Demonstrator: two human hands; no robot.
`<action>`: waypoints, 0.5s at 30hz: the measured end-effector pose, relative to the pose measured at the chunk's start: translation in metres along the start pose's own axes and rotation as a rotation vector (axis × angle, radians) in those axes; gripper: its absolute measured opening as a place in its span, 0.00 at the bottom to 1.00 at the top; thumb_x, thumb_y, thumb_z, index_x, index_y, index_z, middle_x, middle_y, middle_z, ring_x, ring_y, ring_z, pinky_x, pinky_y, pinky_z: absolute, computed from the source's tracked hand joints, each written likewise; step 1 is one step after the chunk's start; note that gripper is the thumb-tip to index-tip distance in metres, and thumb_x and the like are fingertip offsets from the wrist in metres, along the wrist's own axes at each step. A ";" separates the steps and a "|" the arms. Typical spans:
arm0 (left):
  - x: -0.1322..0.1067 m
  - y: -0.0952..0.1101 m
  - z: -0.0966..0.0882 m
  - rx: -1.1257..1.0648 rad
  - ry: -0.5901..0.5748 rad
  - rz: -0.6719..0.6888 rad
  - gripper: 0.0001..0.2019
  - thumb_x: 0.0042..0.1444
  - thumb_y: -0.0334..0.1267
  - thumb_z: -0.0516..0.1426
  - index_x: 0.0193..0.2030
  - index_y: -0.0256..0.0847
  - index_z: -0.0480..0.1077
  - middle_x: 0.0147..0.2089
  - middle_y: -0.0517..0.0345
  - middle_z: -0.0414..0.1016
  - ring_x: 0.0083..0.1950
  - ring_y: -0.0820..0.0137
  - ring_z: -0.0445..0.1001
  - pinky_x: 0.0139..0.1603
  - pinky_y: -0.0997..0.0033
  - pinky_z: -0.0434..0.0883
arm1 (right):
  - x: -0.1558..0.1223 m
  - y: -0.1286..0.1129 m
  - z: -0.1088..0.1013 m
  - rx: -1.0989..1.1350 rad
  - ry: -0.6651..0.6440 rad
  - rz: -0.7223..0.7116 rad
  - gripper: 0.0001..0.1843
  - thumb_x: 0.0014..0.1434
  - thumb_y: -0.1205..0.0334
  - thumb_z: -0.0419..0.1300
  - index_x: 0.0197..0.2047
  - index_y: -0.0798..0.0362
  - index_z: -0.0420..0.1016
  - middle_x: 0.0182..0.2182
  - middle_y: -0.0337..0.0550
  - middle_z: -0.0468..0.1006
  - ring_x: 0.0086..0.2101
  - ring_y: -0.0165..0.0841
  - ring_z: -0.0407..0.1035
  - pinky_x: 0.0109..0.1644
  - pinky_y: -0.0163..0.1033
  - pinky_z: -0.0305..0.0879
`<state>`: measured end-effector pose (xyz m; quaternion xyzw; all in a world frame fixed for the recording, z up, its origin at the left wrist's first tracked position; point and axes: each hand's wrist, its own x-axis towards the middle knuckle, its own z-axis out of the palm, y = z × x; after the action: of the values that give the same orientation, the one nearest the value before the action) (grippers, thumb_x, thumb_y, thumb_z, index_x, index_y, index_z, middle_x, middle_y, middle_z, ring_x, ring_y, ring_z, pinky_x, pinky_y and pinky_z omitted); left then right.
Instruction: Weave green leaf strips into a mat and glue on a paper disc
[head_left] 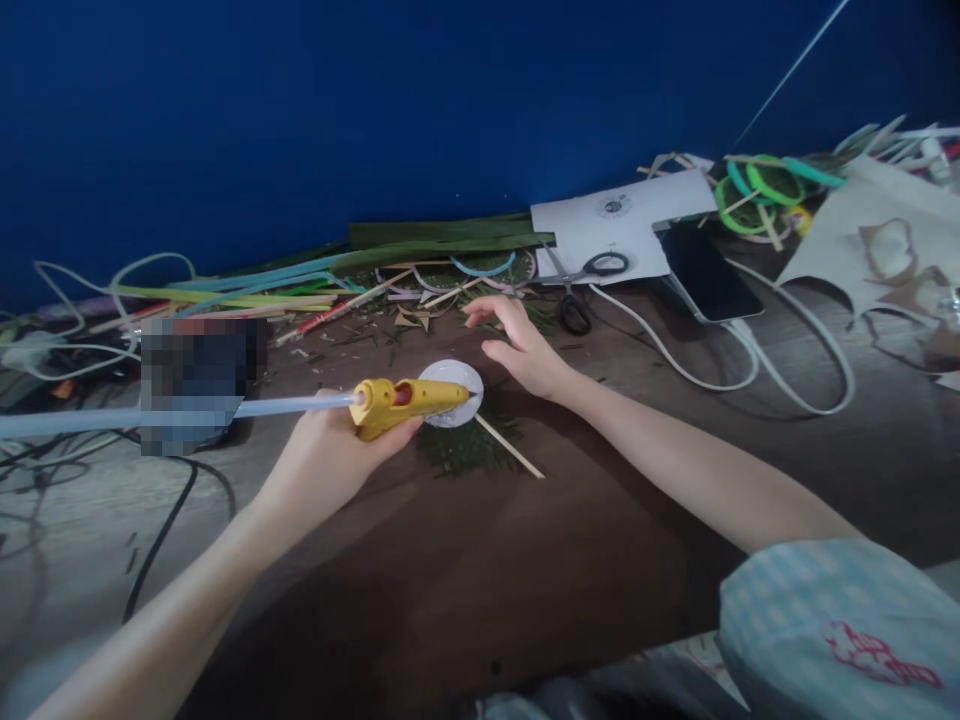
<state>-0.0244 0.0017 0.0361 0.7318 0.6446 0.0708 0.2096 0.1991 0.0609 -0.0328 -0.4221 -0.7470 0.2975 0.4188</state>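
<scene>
My left hand [334, 450] is wrapped round a yellow hot glue gun [390, 402], with a long glue stick [292, 404] running out of its back to the left. The gun's nozzle points right, over a small white disc [452, 378]. Under the disc lies a patch of green, needle-like leaf pieces [465, 455], and a thin wooden stick [514, 448] sticks out from it towards the lower right. My right hand [521, 345] hovers just right of the disc, fingers curved and apart, holding nothing that I can see.
Black-handled scissors [576, 312] lie behind my right hand, beside a cut white sheet [592, 225]. A phone [709, 275] with a white cable [840, 380] sits to the right. Coloured strips [247, 285] and green bands [772, 180] line the blue wall [450, 100]. Black cords [169, 525] cross the left side.
</scene>
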 end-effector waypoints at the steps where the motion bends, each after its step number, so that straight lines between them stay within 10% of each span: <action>1: 0.000 0.000 0.000 0.005 0.002 -0.001 0.16 0.50 0.51 0.54 0.37 0.44 0.75 0.35 0.55 0.79 0.38 0.58 0.76 0.40 0.64 0.70 | 0.000 0.000 0.000 0.000 0.000 0.000 0.20 0.48 0.69 0.47 0.47 0.50 0.60 0.42 0.46 0.69 0.47 0.39 0.59 0.55 0.51 0.53; 15: -0.004 -0.004 0.000 0.020 0.025 0.070 0.14 0.51 0.50 0.54 0.35 0.45 0.75 0.35 0.55 0.79 0.39 0.60 0.76 0.45 0.65 0.70 | 0.000 0.001 0.001 0.011 0.005 -0.002 0.20 0.48 0.69 0.48 0.47 0.51 0.61 0.42 0.46 0.69 0.47 0.39 0.59 0.55 0.51 0.53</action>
<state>-0.0287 -0.0019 0.0355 0.7549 0.6220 0.0805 0.1916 0.1990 0.0615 -0.0343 -0.4198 -0.7445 0.3003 0.4234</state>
